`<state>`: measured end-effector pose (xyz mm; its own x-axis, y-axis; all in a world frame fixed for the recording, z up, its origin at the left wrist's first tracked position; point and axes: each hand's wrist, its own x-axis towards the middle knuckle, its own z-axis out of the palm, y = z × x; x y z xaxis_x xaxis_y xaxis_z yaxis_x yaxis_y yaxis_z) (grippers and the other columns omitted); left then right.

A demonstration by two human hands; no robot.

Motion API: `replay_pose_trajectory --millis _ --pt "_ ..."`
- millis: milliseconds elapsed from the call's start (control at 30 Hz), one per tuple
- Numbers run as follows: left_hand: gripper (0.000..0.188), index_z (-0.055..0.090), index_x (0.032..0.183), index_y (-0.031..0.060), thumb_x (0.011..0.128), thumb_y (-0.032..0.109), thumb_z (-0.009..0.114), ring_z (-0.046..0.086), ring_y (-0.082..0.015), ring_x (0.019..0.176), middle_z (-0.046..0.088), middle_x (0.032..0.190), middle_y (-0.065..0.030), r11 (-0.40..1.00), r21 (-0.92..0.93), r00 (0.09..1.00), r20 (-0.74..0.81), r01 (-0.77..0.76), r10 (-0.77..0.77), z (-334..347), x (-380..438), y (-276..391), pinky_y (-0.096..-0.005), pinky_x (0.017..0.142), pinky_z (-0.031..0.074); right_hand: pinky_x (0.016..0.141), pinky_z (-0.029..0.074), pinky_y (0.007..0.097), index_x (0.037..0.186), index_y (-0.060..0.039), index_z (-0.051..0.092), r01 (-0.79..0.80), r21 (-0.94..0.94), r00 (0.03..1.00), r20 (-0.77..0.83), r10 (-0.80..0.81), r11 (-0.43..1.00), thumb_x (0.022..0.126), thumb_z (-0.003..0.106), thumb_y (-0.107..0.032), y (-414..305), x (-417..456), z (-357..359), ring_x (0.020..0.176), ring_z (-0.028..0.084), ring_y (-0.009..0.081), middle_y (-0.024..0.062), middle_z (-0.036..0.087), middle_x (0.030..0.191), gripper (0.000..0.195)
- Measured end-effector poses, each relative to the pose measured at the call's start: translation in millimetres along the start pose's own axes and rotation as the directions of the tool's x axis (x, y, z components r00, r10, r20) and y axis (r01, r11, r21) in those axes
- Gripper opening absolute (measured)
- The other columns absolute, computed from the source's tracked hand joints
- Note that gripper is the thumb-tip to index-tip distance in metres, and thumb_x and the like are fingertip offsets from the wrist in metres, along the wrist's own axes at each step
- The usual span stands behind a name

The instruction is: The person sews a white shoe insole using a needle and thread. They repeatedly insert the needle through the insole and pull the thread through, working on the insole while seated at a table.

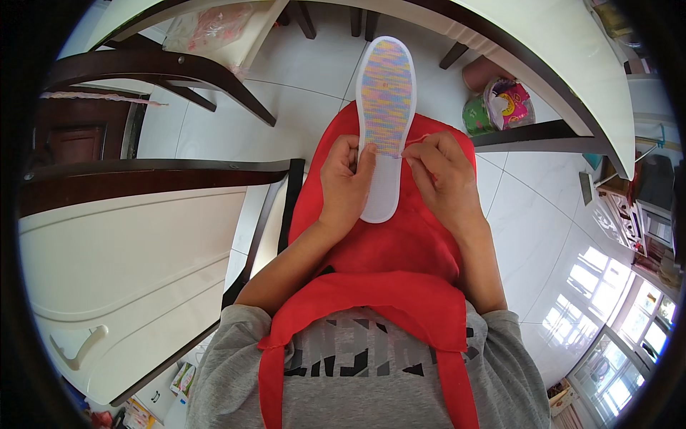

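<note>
A shoe insole (pixel 385 107) lies over my lap with its toe end pointing away from me. Multicoloured yarn stitching in pink, yellow and blue covers its upper part; the heel part (pixel 381 187) is plain white mesh. My left hand (pixel 347 179) grips the left edge, thumb on top near where the stitching ends. At the opposite edge, my right hand (pixel 442 174) has its fingertips pinched together on a pink thread (pixel 418 140). Any needle between those fingers is too small to make out. Beneath both hands spreads a red apron (pixel 396 241).
A white table with a dark edge (pixel 536 59) curves across the front and right. Wooden chairs stand at left, one with a pale back panel (pixel 134 252). A plastic bag (pixel 209 27) rests on a chair seat. Under the table is a colourful bin (pixel 496 107) on the tiled floor (pixel 536 209).
</note>
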<state>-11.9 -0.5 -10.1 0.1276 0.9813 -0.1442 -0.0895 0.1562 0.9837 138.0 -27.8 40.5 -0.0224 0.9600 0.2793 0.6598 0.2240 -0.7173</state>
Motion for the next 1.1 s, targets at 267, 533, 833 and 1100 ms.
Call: replay_pose_trajectory --millis 267,533,833,1100 --pt "0.009 0.049 0.085 0.0020 0.089 0.009 0.053 0.033 0.0006 0.053 0.044 0.061 0.0054 1.000 0.023 1.000 -0.013 0.016 -0.016 1.0 -0.4 3.3 -0.0177 0.045 0.028 0.058 0.045 0.0321 0.085 -0.0026 0.061 0.004 0.001 1.000 -0.005 -0.004 1.000 0.073 0.060 0.003 0.7 0.1 -0.5 0.069 0.053 0.0227 0.0094 0.051 0.077 0.013" --pt "0.009 0.051 0.082 0.0023 0.087 0.009 0.056 0.035 -0.0009 0.052 0.048 0.062 0.0024 0.990 0.140 0.999 -0.027 -0.023 0.027 3.4 -1.9 2.0 -0.0194 0.044 0.029 0.072 0.047 0.0350 0.081 -0.0012 0.058 0.224 -0.365 0.973 0.131 -0.188 0.904 0.068 0.058 0.001 -2.6 2.4 7.8 0.079 0.053 0.0260 0.0092 0.052 0.080 0.013" --pt "0.011 0.050 0.083 0.0018 0.088 0.010 0.054 0.034 -0.0007 0.052 0.047 0.061 0.0040 0.994 0.108 0.994 -0.102 -0.033 0.044 0.5 4.0 6.1 -0.0187 0.044 0.029 0.075 0.047 0.0372 0.111 -0.0056 0.052 -0.018 -0.254 1.000 0.008 0.021 0.967 0.071 0.056 0.001 -10.9 0.8 10.2 0.083 0.055 0.0281 0.0108 0.054 0.088 0.040" --pt "0.010 0.051 0.085 0.0020 0.089 0.011 0.054 0.037 0.0000 0.053 0.047 0.062 0.0044 1.000 0.014 0.991 -0.136 -0.008 0.010 1.8 5.8 7.8 -0.0176 0.046 0.030 0.069 0.048 0.0351 0.128 -0.0238 0.045 0.021 -0.453 0.977 0.197 0.077 0.891 0.072 0.054 0.005 -3.2 -15.1 13.6 0.078 0.054 0.0245 0.0097 0.052 0.103 0.063"
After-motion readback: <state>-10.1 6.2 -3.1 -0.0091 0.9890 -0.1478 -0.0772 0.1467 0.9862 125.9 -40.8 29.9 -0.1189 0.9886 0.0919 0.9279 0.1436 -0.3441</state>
